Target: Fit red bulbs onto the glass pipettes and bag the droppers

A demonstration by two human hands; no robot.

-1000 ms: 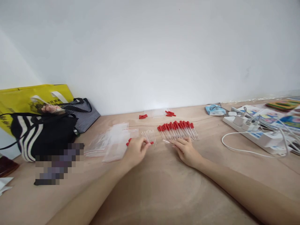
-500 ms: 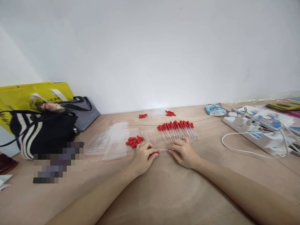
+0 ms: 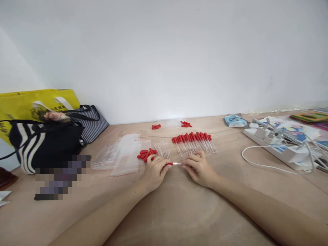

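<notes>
Pinching a red bulb (image 3: 169,164) in our left hand (image 3: 155,172), grip narrow, we meet it with a clear tube (image 3: 177,164) in our right hand (image 3: 201,171), mid-frame, seemingly aligned end to end. Just above, droppers (image 3: 194,140) fan in a row, likely set apart from bare tubes (image 3: 162,149) and loose bulbs (image 3: 146,154). Upper left, we can't read the yellow bag's (image 3: 50,97) dark lettering (image 3: 58,110).

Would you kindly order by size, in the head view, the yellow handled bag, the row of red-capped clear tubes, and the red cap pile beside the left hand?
Yellow handled bag
Row of red-capped clear tubes
Red cap pile
</notes>
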